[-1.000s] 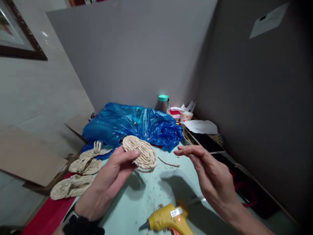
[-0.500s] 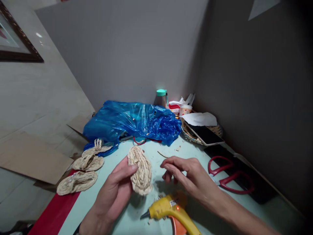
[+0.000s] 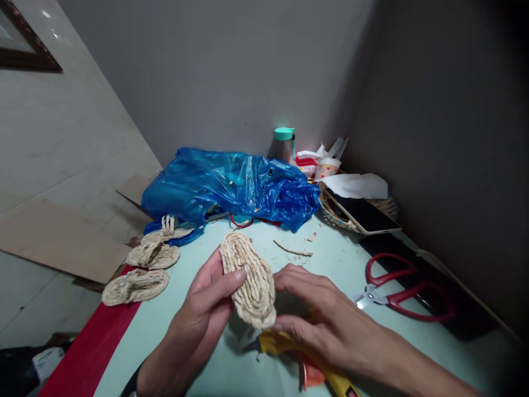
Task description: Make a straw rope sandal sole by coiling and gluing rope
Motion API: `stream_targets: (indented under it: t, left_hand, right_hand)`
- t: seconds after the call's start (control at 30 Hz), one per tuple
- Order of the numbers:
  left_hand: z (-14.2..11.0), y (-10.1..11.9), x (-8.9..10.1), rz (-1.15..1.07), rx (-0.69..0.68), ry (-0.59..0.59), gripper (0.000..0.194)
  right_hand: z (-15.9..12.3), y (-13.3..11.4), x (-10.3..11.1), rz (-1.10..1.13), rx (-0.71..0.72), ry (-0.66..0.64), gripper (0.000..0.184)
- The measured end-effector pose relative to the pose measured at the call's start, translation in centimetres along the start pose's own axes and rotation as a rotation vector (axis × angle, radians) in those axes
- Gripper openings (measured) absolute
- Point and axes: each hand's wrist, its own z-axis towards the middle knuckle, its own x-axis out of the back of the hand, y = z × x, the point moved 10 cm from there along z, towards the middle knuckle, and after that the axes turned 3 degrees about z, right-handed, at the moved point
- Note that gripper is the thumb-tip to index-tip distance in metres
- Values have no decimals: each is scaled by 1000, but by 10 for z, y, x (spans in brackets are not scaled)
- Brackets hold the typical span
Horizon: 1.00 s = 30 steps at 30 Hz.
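My left hand (image 3: 202,317) grips a small oval sole woven from pale straw rope (image 3: 250,278), thumb laid across its face, holding it tilted above the light green table (image 3: 330,259). My right hand (image 3: 318,317) reaches in from the right, fingers curled, its fingertips touching the right edge of the sole. A yellow glue gun (image 3: 285,347) with an orange trigger lies on the table right under my right hand, mostly hidden by it.
Three finished straw sandals (image 3: 144,264) lie at the table's left edge on a red strip (image 3: 88,353). A crumpled blue plastic bag (image 3: 231,187) fills the back. Red-handled scissors (image 3: 397,292), a phone (image 3: 366,215) on a woven basket, a green-lidded bottle (image 3: 284,144) and cups stand at the right, by grey walls.
My left hand brought the sole lower and nearer me. My right hand moved left from open air to touch the sole's edge, covering the glue gun. The camera tipped downward.
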Motion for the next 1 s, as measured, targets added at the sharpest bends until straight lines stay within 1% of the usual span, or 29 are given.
stream_targets:
  t: [0.07, 0.17, 0.23, 0.3, 0.4, 0.53, 0.6, 0.77, 0.9, 1.0]
  left_hand:
    - [-1, 0, -2, 17, 0, 17, 47]
    - [-3, 1, -3, 56, -1, 50, 45]
    - [-5, 1, -3, 83, 14, 44, 46]
    - [-6, 1, -4, 102, 36, 23, 48]
    - [-5, 2, -5, 97, 51, 10, 46]
    - [-3, 1, -7, 94, 64, -2, 43]
    - [-3, 1, -9, 99, 70, -21, 44]
    - [-1, 5, -9, 106, 43, 9, 46]
    - [3, 4, -14, 86, 46, -25, 49]
    - [3, -1, -12, 86, 74, -21, 47]
  right_hand:
    - [0, -6, -1, -12, 58, -10, 5]
    - [-2, -14, 2, -49, 131, 4, 6]
    - [-5, -18, 6, -66, 162, 31, 8]
    - [-7, -18, 8, -69, 151, 32, 9]
    - [-7, -18, 9, -83, 96, -20, 12]
    - [-7, -24, 11, -127, 85, -76, 14]
    - [-9, -25, 14, -167, 87, -74, 15]
    - [-13, -27, 16, -279, 106, -47, 25]
    - [-13, -30, 17, -295, 125, -34, 28]
    - [-14, -32, 17, -298, 124, -34, 29]
